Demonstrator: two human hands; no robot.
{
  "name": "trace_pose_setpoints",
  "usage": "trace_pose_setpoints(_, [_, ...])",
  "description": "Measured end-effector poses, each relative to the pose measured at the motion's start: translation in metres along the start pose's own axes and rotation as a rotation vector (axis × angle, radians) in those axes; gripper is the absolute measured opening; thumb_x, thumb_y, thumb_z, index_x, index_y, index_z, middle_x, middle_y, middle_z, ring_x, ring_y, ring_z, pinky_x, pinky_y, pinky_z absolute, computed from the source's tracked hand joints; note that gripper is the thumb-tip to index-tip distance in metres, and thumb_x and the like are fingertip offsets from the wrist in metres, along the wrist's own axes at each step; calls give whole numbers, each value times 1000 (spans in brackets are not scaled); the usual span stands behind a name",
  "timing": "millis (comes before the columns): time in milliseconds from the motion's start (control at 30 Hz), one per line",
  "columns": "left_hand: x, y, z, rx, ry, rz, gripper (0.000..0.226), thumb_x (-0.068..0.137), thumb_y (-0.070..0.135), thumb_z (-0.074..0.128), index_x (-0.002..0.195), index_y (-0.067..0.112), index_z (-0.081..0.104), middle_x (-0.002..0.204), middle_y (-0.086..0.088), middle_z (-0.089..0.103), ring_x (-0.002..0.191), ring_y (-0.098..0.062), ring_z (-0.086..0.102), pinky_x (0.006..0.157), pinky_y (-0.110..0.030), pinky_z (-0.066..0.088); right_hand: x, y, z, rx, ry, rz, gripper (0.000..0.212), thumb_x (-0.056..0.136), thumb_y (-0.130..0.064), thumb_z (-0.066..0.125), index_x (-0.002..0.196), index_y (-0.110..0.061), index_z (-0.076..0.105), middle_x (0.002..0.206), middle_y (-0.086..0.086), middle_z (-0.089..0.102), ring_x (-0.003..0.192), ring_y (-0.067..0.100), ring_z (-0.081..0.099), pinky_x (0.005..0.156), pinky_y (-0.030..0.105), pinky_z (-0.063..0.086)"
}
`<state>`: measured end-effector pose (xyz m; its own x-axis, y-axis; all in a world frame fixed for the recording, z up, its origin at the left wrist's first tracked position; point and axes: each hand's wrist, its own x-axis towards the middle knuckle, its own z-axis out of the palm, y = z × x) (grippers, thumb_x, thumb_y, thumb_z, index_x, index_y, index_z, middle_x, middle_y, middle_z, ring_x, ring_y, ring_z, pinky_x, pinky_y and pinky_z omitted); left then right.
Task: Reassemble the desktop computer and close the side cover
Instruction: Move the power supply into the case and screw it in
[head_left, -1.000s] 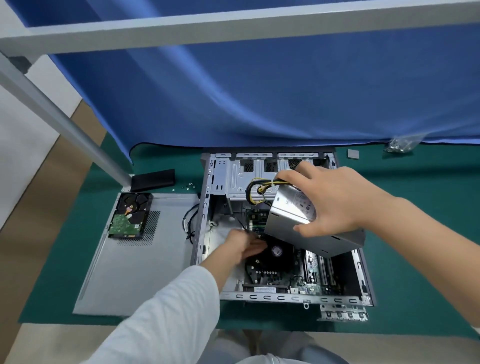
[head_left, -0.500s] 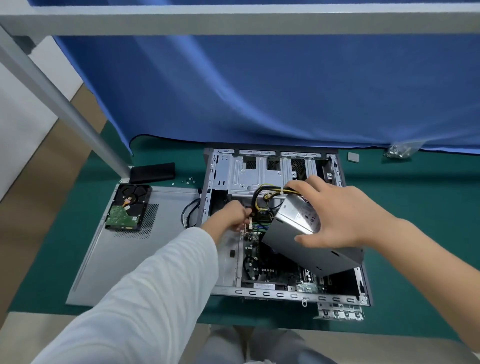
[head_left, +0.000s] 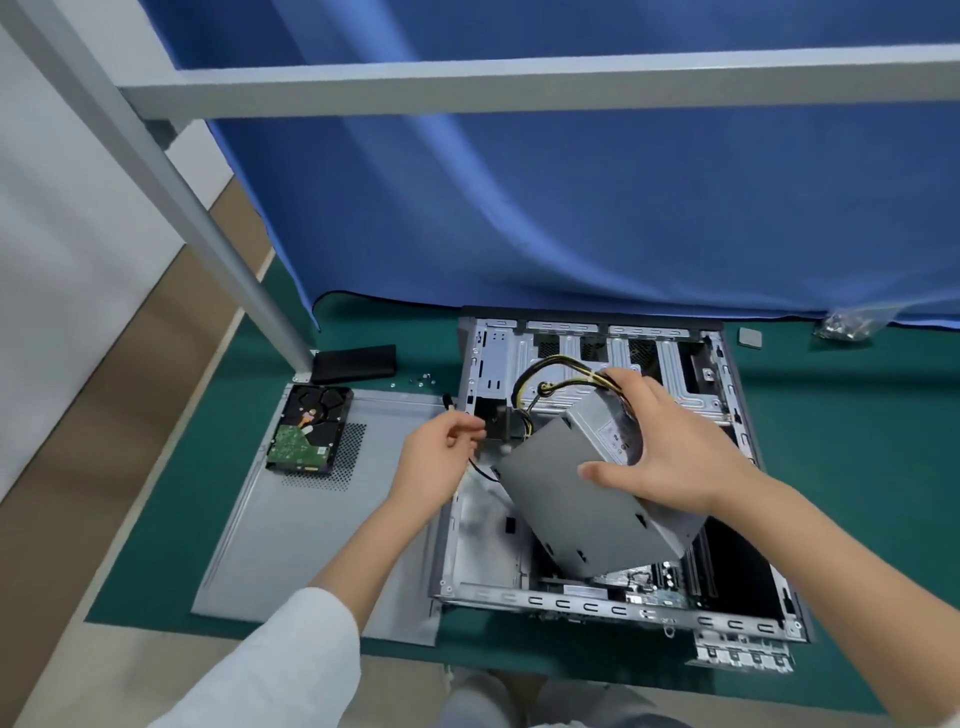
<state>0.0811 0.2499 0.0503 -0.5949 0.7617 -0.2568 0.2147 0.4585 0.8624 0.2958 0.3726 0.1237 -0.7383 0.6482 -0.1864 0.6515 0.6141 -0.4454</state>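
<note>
A green mat (head_left: 841, 467) covers the workbench, a blue curtain (head_left: 597, 208) hanging behind. Nearest the camera, the right hand (head_left: 670, 457) grips a grey power supply (head_left: 587, 493) (tilted, thumb on its side, fingers curled over the top) above the open computer case (head_left: 597, 597). The left hand (head_left: 441, 457) pinches a black cable (head_left: 480, 470) at the case's left wall. Further left, a hard drive (head_left: 309, 428) rests on the removed side cover (head_left: 291, 519).

We see a blue curtain (head_left: 597, 208) hanging behind a green mat (head_left: 852, 467). A grey frame (head_left: 467, 85) crosses above. At left we see a white wall (head_left: 57, 249) and tan floor (head_left: 57, 509).
</note>
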Motion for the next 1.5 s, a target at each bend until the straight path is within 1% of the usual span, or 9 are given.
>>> trace_pose_setpoints(100, [-5,-5,12,-11,-172,-83,27,94,-3,40,102,9,63,108,-12,68,78,-9,64,76,-20,55,-3,0,-3,-12,28,27,94,56,-77,52,135,-44,14,131,-14,41,98,18,56,70,33,42])
trace_pose_setpoints(233, [-4,-5,50,508,-482,-110,41,97,7,41,137,9,45,136,-13,52,116,-25,55,92,-27,43,-14,9,-17,-158,51,42,93,54,-79,48,134,-46,13,126,-15,43,88,16,56,65,30,37])
trace_pose_setpoints(333, [-5,-1,76,607,-616,-279,40,98,5,38,137,0,37,127,-18,54,104,-26,56,74,-30,42,-23,18,-25,-234,45,76,95,56,-79,50,135,-44,11,118,-14,43,75,12,45,60,29,34])
trace_pose_setpoints(500, [-7,15,101,-297,-347,-748,17,97,-2,35,95,8,50,81,-12,56,60,-16,55,57,-24,51,-34,35,-40,-255,44,110,97,52,-81,46,134,-44,11,123,-12,43,74,11,42,61,30,34])
trace_pose_setpoints(700, [29,41,93,-873,-279,-799,37,92,-13,45,128,-5,47,122,-24,56,96,-29,61,92,-34,49,-41,47,-58,-289,42,90,97,50,-82,45,133,-44,11,113,-15,42,68,13,40,58,30,31])
trace_pose_setpoints(900, [47,47,80,441,-367,-151,26,81,9,71,107,9,72,100,-4,71,95,-16,64,86,-24,51,-38,47,-56,-202,39,57,97,51,-81,45,135,-44,12,124,-15,41,77,14,48,63,29,35])
trace_pose_setpoints(1033, [48,50,63,1055,-213,240,15,88,34,60,84,21,67,91,-2,66,88,-22,62,69,-29,47,-31,43,-41,-86,14,31,97,54,-79,50,135,-46,9,133,-17,39,99,15,57,70,31,40])
trace_pose_setpoints(1333, [87,49,35,881,-249,304,27,84,37,69,94,12,72,140,-8,41,139,-24,26,111,-34,27,-8,30,2,304,115,133,91,50,-75,60,129,-50,20,126,-18,48,100,13,55,77,34,45])
trace_pose_setpoints(1500, [96,48,30,803,-232,241,22,80,30,74,82,9,68,125,-8,59,130,-22,44,93,-35,43,-2,18,38,602,129,274,96,53,-69,69,134,-45,22,130,-14,51,111,13,56,95,45,46])
